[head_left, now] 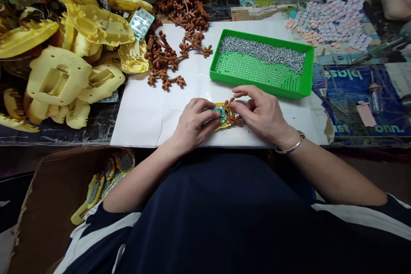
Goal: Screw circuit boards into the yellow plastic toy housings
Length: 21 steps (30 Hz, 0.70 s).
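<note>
My left hand [196, 123] is closed on a small yellow plastic shell [224, 127], its fingers over a green circuit board [221, 111] seated inside. A brown antler-shaped piece [236, 118] lies at the shell's right end, partly over its edge. The thumb of my right hand [261, 111] presses near the upper prong of that piece, with the index finger bent just above it. Both hands are low over the white sheet, close to the table's front edge. My fingers hide part of the shell and board.
A green tray [261, 87] of small metal screws [263, 51] stands behind my right hand. Brown antler pieces [167, 55] are heaped at the back. Yellow shells [59, 77] pile up on the left. Small pale parts [340, 17] lie back right. A cardboard box [48, 197] with yellow assemblies sits below left.
</note>
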{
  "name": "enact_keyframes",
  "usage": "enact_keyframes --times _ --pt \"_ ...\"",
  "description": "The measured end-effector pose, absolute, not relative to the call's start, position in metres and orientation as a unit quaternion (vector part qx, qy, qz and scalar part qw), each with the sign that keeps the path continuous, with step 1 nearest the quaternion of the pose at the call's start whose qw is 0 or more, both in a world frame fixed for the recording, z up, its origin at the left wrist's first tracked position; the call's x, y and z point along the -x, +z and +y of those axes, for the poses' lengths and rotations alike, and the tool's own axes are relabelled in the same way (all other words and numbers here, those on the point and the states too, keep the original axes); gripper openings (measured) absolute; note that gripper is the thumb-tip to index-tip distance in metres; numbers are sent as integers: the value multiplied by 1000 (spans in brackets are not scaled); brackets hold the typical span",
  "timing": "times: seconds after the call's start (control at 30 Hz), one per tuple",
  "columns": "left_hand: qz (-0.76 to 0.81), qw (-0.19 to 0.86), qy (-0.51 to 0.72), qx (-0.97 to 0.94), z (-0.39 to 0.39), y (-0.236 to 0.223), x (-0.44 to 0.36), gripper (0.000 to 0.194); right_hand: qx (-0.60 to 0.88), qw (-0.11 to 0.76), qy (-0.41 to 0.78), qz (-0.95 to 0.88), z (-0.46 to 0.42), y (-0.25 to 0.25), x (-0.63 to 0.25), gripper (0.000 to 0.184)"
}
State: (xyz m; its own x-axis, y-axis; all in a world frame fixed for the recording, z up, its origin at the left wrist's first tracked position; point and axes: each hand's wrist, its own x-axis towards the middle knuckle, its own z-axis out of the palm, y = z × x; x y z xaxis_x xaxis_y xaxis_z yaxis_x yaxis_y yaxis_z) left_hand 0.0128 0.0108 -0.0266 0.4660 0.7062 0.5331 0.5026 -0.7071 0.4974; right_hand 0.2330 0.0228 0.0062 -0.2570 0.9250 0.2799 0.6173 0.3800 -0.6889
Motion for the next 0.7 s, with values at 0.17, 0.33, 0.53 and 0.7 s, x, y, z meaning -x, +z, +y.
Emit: enact_keyframes --times 0.17,0.33,0.53,0.7 --pt "348 116 389 -845 11 -28 -14 15 487 318 329 -744 31 6 -227 21" --pt "345 116 387 -847 11 -28 -14 14 495 307 381 -718 33 10 -228 20" --pt "355 125 374 -848 11 -27 -13 17 516 325 372 -700 30 9 -226 18" --pt "359 134 360 -851 12 -27 -13 18 519 305 379 -703 34 9 -226 16"
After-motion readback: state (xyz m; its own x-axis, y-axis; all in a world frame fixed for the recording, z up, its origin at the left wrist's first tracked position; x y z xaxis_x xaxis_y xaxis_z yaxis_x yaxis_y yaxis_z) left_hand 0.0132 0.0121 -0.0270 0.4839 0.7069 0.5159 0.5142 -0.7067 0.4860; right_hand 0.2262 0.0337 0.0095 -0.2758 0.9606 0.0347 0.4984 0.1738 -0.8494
